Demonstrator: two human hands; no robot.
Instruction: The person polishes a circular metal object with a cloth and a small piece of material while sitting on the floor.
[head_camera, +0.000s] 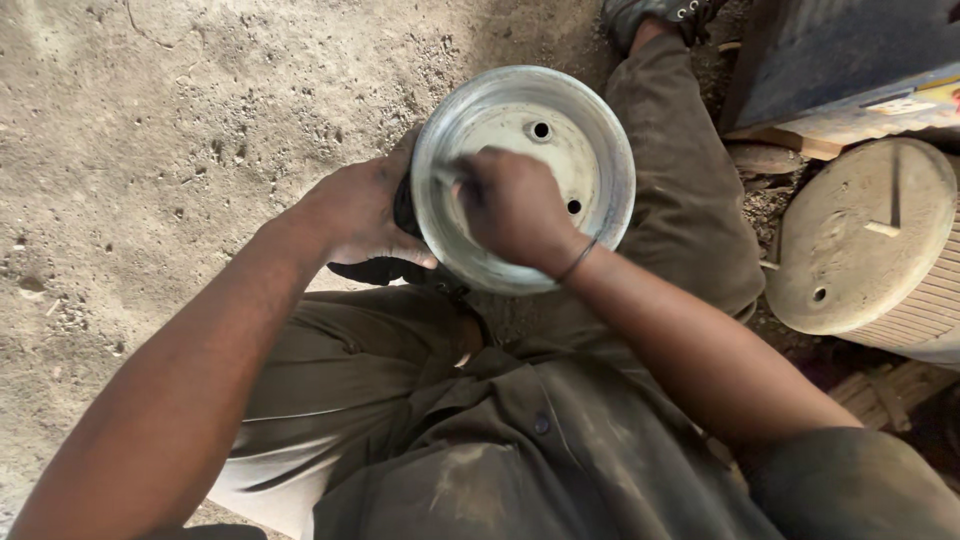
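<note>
Fingers of the left hand (362, 212) clamp the metal drum (524, 178) by its rim, steadying it over the lap, while the right hand (512, 207) presses clenched inside, working its floor.

drum (590, 120): silver-grey | trousers (690, 190): olive | round lid (860, 235): dusty tan
</note>
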